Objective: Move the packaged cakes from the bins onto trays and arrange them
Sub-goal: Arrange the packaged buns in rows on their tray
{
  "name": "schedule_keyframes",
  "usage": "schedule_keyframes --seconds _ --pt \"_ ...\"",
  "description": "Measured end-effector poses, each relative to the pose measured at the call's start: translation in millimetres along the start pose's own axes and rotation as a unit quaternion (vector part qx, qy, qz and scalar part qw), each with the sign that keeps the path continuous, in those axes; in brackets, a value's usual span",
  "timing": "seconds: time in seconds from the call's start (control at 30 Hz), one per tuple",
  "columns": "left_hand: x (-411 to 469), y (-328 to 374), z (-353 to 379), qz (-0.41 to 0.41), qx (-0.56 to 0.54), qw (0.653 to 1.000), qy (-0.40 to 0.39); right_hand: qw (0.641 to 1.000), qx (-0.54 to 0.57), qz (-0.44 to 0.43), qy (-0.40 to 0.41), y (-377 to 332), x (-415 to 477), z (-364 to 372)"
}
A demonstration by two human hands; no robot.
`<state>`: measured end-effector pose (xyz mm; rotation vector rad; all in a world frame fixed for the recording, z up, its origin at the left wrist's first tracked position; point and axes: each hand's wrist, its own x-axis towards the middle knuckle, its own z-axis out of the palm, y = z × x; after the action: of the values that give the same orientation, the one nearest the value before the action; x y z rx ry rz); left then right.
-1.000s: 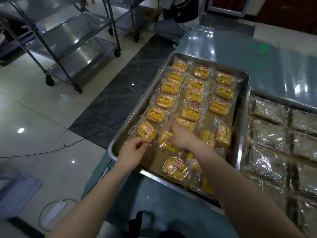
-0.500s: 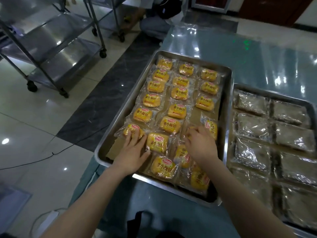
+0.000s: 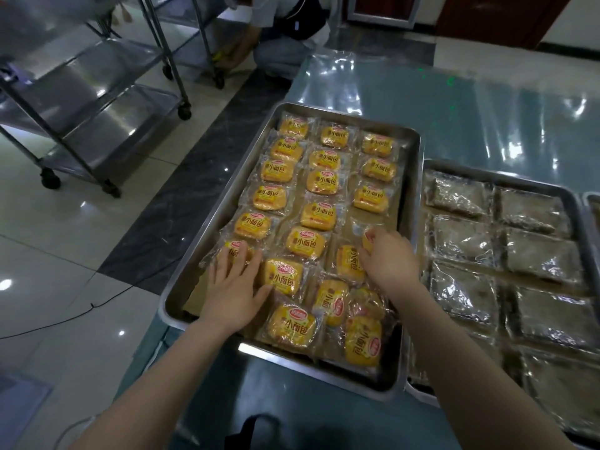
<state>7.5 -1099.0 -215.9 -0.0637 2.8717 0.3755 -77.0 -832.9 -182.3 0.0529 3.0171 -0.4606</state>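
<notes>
Yellow packaged cakes in clear wrappers lie in rows in the steel tray at the table left edge. Left hand presses one flat, fingers straight. Right hand pinches a second cake by the tray's right rim. Risk: slick wrappers may let the overlapped near-corner heap slide askew.

1. yellow packaged cakes: I count 21; the near pile overlaps.
2. trays: 3, the third only an edge.
3. brown wrapped packs: at least 7; the near ones blur.
4. Hands: 2, my left hand and right hand.
</notes>
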Motion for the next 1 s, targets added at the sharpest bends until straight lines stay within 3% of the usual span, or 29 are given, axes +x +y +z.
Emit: schedule_keyframes --seconds 0.17,0.3,0.5,0.63,0.83,1.0 --pt "7 8 -10 0.029 -0.024 0.999 0.031 0.998 0.014 -0.029 -0.045 9 15 2" --pt "23 28 -19 0.058 -0.029 0.997 0.034 0.981 0.137 -0.080 -0.109 14 16 3" --pt "53 63 -19 0.107 0.003 0.994 0.032 0.967 0.253 0.013 0.018 17 21 -10" --pt "52 73 -8 0.143 0.005 0.990 -0.008 0.984 0.170 -0.056 0.007 21 16 -11" --pt "48 65 8 0.148 0.025 0.987 -0.050 0.973 0.086 -0.169 -0.135 19 25 -3" --pt "48 64 13 0.149 0.009 0.988 -0.047 0.996 -0.031 -0.078 -0.009 20 28 5"
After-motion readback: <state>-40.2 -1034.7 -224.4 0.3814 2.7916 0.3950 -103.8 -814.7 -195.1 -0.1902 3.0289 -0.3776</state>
